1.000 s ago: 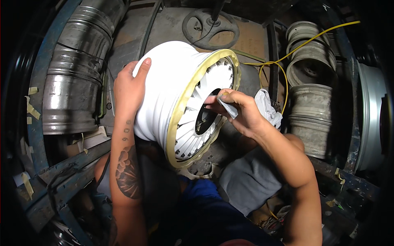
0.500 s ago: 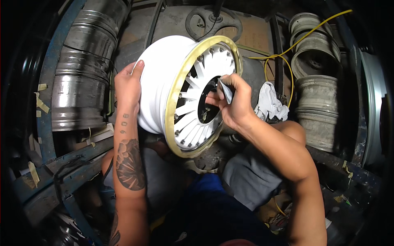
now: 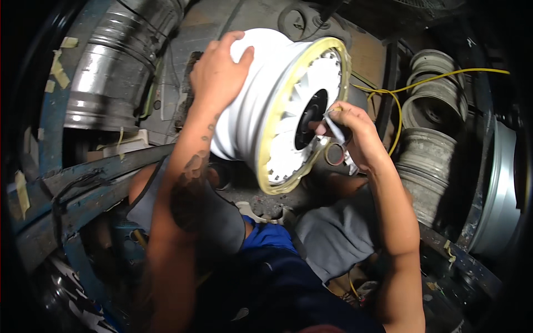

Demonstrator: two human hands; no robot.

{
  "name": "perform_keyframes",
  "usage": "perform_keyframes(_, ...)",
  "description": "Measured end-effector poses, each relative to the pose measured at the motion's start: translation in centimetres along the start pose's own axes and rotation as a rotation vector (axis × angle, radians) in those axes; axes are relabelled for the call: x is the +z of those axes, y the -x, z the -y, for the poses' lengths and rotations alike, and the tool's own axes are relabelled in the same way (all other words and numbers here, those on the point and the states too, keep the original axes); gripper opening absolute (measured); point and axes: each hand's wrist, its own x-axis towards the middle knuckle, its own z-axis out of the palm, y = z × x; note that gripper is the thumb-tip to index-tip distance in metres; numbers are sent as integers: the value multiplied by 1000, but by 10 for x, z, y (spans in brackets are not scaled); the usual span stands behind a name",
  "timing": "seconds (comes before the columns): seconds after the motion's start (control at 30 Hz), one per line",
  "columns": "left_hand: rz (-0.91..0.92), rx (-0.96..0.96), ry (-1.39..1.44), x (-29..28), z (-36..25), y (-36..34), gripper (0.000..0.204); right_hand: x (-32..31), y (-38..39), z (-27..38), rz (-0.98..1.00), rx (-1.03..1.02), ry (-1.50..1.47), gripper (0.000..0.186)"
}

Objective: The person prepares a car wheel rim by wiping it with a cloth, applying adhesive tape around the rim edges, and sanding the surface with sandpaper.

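Observation:
A white wheel rim stands tilted in front of me, its spoked face turned to the right. Yellowish masking tape runs around the face's edge, and the hub center is black. My left hand lies on the upper left of the barrel with its fingers spread. At the hub, my right hand pinches a small folded grey sheet, possibly sandpaper. Some of its fingers reach toward the hub opening, and their tips are partly hidden and blurred.
Bare metal rims are stacked on the left, and worn grey rims on the right. A yellow hose crosses the right side. Blue metal frame bars flank my legs. Beneath my right hand shows a small ring.
My left hand has slid up and across the barrel, its fingers spreading. The view has shifted, and the rim sits higher and farther right. My right hand stays by the hub with the sheet.

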Motion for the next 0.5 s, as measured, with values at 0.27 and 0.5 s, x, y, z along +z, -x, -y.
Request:
perform_keyframes(0.27, 5, -117, -46, -2, 3, 5, 43, 22, 33, 33, -28, 1, 1, 34)
perform_keyframes(0.5, 1, -98, -46, -1, -3, 10, 40, 24, 29, 30, -13, -183, -6, 19)
